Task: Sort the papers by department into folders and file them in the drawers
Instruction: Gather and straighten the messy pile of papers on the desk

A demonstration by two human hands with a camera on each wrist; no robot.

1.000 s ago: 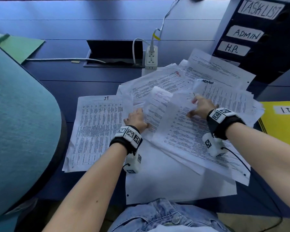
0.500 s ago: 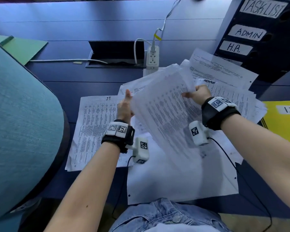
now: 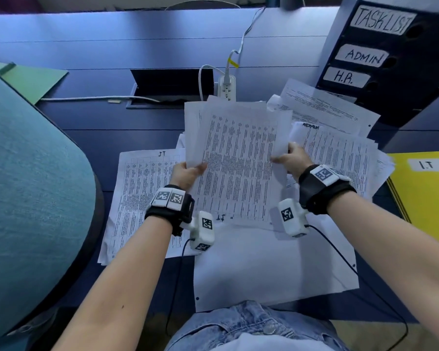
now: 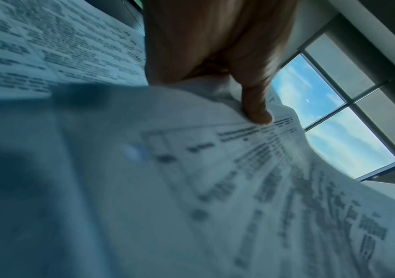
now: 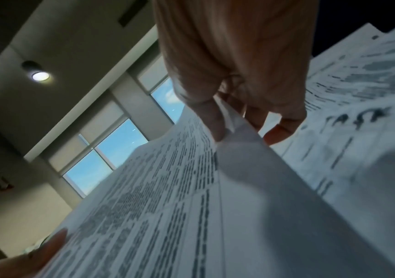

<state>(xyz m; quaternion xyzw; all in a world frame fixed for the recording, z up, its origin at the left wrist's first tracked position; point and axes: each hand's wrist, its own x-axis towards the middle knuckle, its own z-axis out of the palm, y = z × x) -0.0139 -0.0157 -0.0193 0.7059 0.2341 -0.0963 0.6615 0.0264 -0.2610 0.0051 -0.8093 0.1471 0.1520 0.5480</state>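
Sheets (image 3: pixel 238 158) now lifted upright; labels TASKLIST, ADMIN, H.R.

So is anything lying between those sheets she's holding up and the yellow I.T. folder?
Yes. The held sheets, gripped by the left hand and right hand, are separated from the yellow folder by the loose paper pile.
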